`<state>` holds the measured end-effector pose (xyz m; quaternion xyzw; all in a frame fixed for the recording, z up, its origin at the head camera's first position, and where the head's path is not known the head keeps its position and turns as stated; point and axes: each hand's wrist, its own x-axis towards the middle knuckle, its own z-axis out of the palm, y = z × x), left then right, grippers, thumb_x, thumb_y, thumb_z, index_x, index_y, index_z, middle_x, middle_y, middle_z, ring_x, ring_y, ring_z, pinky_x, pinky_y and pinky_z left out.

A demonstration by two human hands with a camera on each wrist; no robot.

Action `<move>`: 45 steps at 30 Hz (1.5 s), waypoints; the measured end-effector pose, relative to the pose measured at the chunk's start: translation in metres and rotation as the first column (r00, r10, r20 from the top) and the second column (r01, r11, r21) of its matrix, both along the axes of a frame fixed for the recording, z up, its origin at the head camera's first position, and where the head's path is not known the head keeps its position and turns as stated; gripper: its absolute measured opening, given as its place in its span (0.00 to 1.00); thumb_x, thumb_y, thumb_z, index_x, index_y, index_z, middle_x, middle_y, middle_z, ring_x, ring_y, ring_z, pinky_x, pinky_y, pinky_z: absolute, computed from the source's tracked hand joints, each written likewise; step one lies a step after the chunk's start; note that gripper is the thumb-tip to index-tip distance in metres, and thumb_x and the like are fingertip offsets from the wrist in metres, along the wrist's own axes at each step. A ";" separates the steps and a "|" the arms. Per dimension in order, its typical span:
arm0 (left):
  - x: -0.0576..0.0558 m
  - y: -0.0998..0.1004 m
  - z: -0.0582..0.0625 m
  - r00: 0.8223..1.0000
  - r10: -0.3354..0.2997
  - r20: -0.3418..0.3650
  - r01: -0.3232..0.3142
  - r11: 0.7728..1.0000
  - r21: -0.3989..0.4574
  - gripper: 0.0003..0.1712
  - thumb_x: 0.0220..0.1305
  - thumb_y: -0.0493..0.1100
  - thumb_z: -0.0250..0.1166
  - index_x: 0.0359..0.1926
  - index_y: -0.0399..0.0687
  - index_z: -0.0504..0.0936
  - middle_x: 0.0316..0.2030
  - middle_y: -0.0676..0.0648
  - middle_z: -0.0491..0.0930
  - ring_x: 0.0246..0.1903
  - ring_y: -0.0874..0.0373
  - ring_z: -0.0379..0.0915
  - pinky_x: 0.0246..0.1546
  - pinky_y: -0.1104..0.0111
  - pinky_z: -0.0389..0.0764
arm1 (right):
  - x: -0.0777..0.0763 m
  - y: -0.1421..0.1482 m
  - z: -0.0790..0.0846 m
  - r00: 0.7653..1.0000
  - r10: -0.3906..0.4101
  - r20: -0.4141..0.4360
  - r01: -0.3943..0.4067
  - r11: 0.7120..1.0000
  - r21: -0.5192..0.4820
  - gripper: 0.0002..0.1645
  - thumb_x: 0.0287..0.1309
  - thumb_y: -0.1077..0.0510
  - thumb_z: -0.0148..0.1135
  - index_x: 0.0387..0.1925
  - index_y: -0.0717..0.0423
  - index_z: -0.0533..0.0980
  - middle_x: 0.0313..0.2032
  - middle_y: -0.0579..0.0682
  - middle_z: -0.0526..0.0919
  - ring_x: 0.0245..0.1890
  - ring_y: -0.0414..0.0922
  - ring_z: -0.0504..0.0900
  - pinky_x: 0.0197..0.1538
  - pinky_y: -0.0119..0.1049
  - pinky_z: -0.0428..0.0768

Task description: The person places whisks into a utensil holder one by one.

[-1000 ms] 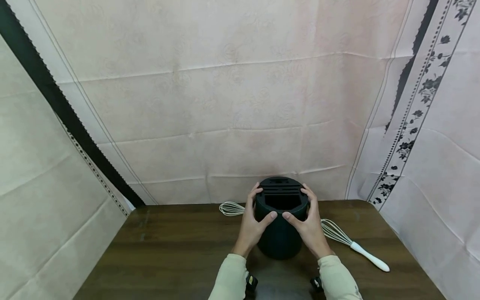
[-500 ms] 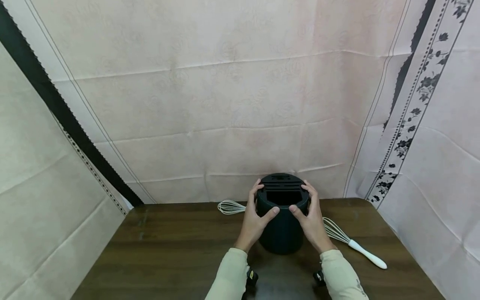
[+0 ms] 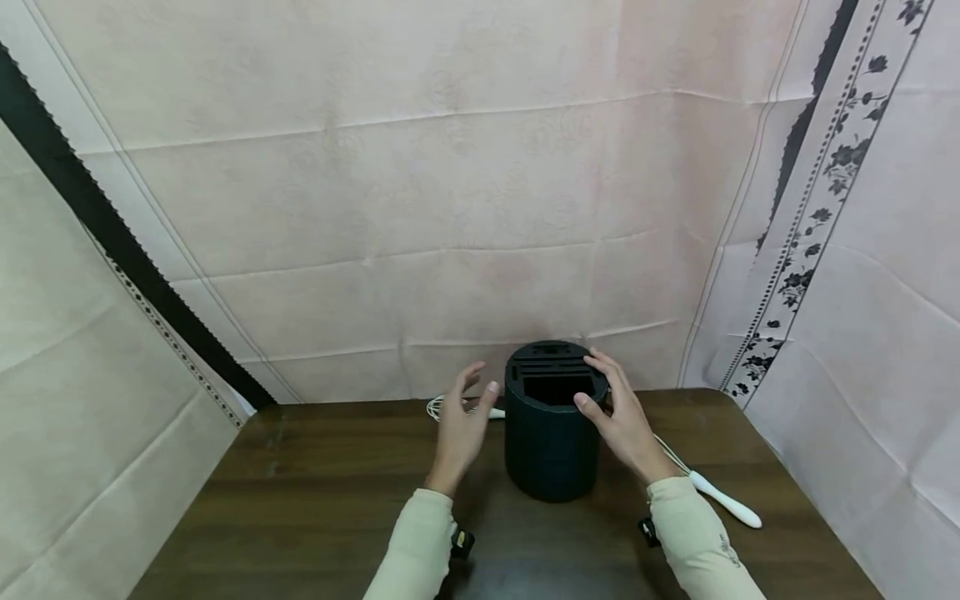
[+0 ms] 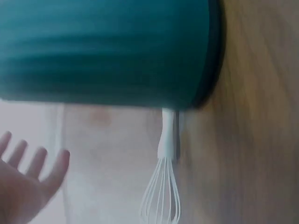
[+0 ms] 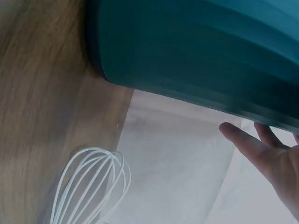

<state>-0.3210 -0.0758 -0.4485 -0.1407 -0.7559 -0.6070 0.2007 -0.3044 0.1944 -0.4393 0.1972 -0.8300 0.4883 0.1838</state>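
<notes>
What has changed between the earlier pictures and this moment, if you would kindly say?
The person's left grip has let go of the dark green container and moved off to the left. The right grip stays by the container's right rim; whether it touches is unclear. The container, left whisk and right whisk look about where they were.

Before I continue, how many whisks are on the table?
2: left whisk, partly behind the left hand and container; right whisk, partly behind the right hand. Others could be hidden inside the container.
</notes>
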 end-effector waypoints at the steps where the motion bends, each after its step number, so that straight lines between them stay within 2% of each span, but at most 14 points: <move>1: -0.002 -0.005 0.001 0.999 0.053 0.014 -0.053 0.999 0.000 0.23 0.77 0.53 0.65 0.69 0.57 0.78 0.68 0.45 0.77 0.69 0.43 0.72 0.61 0.46 0.80 | 0.000 -0.001 0.000 1.000 -0.002 -0.008 0.002 1.000 0.001 0.38 0.77 0.48 0.59 0.81 0.46 0.58 0.83 0.49 0.51 0.80 0.63 0.54 0.65 0.77 0.68; 3: -0.008 -0.016 0.001 0.986 0.161 0.041 -0.161 0.987 -0.009 0.22 0.76 0.52 0.66 0.66 0.52 0.80 0.64 0.42 0.80 0.65 0.41 0.75 0.59 0.45 0.81 | -0.001 -0.002 0.000 1.000 -0.006 -0.025 0.006 1.000 0.004 0.38 0.77 0.48 0.59 0.81 0.47 0.58 0.83 0.50 0.51 0.80 0.63 0.54 0.64 0.77 0.69; 5: -0.013 -0.026 -0.001 0.962 0.258 0.086 -0.255 0.966 -0.040 0.23 0.75 0.52 0.67 0.64 0.48 0.81 0.63 0.40 0.81 0.64 0.39 0.75 0.59 0.45 0.80 | -0.002 -0.004 -0.001 0.999 -0.011 -0.040 0.011 1.000 0.002 0.38 0.77 0.48 0.59 0.81 0.47 0.59 0.83 0.51 0.52 0.80 0.62 0.54 0.64 0.76 0.69; 7: -0.019 -0.035 -0.006 0.930 0.338 0.146 -0.328 0.940 -0.092 0.26 0.74 0.53 0.68 0.64 0.44 0.80 0.63 0.39 0.80 0.63 0.37 0.75 0.60 0.43 0.77 | -0.003 -0.005 -0.002 0.999 -0.016 -0.052 0.015 1.000 -0.006 0.38 0.77 0.49 0.59 0.81 0.48 0.59 0.83 0.51 0.52 0.80 0.62 0.53 0.66 0.76 0.67; 9: -0.025 -0.044 -0.013 0.891 0.396 0.223 -0.367 0.916 -0.161 0.31 0.72 0.57 0.67 0.66 0.42 0.78 0.65 0.36 0.77 0.65 0.34 0.72 0.62 0.40 0.74 | -0.004 -0.007 -0.004 0.998 -0.024 -0.061 0.023 1.000 -0.015 0.37 0.77 0.50 0.59 0.81 0.48 0.59 0.82 0.51 0.52 0.81 0.61 0.53 0.68 0.76 0.64; 14: -0.038 -0.057 -0.038 0.795 0.456 0.399 -0.349 0.883 -0.313 0.49 0.69 0.69 0.63 0.74 0.37 0.67 0.67 0.27 0.68 0.68 0.26 0.62 0.62 0.31 0.67 | -0.002 -0.009 -0.007 0.997 -0.045 -0.059 0.043 0.999 -0.029 0.37 0.77 0.50 0.59 0.81 0.48 0.58 0.82 0.50 0.53 0.81 0.59 0.52 0.72 0.75 0.57; 16: -0.042 -0.056 -0.047 0.769 0.465 0.439 -0.325 0.875 -0.358 0.55 0.67 0.73 0.62 0.75 0.33 0.62 0.67 0.24 0.66 0.67 0.24 0.61 0.61 0.29 0.67 | 0.000 -0.008 -0.008 0.997 -0.056 -0.058 0.054 0.998 -0.034 0.37 0.77 0.51 0.59 0.80 0.49 0.59 0.82 0.50 0.53 0.81 0.59 0.52 0.72 0.75 0.57; 19: -0.048 -0.050 -0.058 0.740 0.489 0.461 -0.312 0.857 -0.409 0.60 0.65 0.76 0.63 0.74 0.29 0.59 0.66 0.22 0.66 0.66 0.23 0.63 0.58 0.29 0.70 | 0.004 -0.007 -0.011 0.995 -0.073 -0.066 0.070 0.996 -0.048 0.36 0.76 0.52 0.59 0.79 0.51 0.61 0.81 0.50 0.55 0.80 0.59 0.54 0.73 0.74 0.57; 23: -0.055 -0.043 -0.064 0.716 0.527 0.458 -0.322 0.831 -0.454 0.61 0.63 0.75 0.66 0.71 0.25 0.60 0.64 0.20 0.67 0.65 0.23 0.64 0.57 0.30 0.71 | 0.004 -0.010 -0.013 0.992 -0.082 -0.092 0.077 0.995 -0.066 0.36 0.75 0.53 0.59 0.78 0.51 0.61 0.81 0.50 0.56 0.80 0.58 0.55 0.74 0.73 0.56; 28: -0.064 -0.042 -0.066 0.699 0.558 0.447 -0.310 0.800 -0.513 0.58 0.65 0.69 0.67 0.71 0.23 0.61 0.64 0.21 0.67 0.65 0.24 0.63 0.61 0.31 0.68 | 0.001 -0.014 -0.016 0.990 -0.082 -0.110 0.075 0.995 -0.068 0.36 0.76 0.53 0.58 0.79 0.50 0.61 0.81 0.49 0.56 0.80 0.58 0.55 0.74 0.73 0.56; 32: -0.067 -0.043 -0.066 0.701 0.556 0.447 -0.298 0.798 -0.524 0.50 0.67 0.63 0.68 0.69 0.24 0.65 0.63 0.21 0.69 0.64 0.25 0.64 0.62 0.32 0.68 | 0.001 -0.016 -0.017 0.989 -0.096 -0.109 0.089 0.994 -0.065 0.36 0.75 0.52 0.58 0.79 0.50 0.60 0.81 0.50 0.56 0.80 0.58 0.56 0.74 0.73 0.57; 38: -0.063 -0.050 -0.064 0.738 0.542 0.403 -0.342 0.814 -0.469 0.47 0.65 0.60 0.71 0.64 0.24 0.67 0.60 0.21 0.71 0.62 0.24 0.68 0.58 0.33 0.74 | 0.001 -0.018 -0.018 0.990 -0.091 -0.111 0.081 0.993 -0.091 0.36 0.75 0.52 0.57 0.79 0.50 0.60 0.81 0.49 0.55 0.80 0.57 0.56 0.75 0.73 0.55; 41: -0.061 -0.059 -0.064 0.764 0.515 0.389 -0.352 0.838 -0.417 0.47 0.65 0.57 0.72 0.66 0.22 0.65 0.61 0.20 0.68 0.61 0.20 0.68 0.59 0.33 0.74 | 0.000 -0.018 -0.018 0.990 -0.079 -0.113 0.068 0.993 -0.099 0.36 0.75 0.53 0.57 0.79 0.50 0.60 0.81 0.48 0.55 0.80 0.56 0.56 0.75 0.72 0.55; 45: -0.059 -0.077 -0.063 0.793 0.458 0.402 -0.326 0.876 -0.355 0.47 0.68 0.53 0.72 0.70 0.20 0.62 0.63 0.19 0.64 0.63 0.21 0.65 0.63 0.35 0.72 | -0.001 -0.017 -0.019 0.990 -0.075 -0.115 0.063 0.993 -0.102 0.36 0.75 0.54 0.57 0.79 0.51 0.60 0.81 0.48 0.55 0.80 0.56 0.56 0.75 0.72 0.55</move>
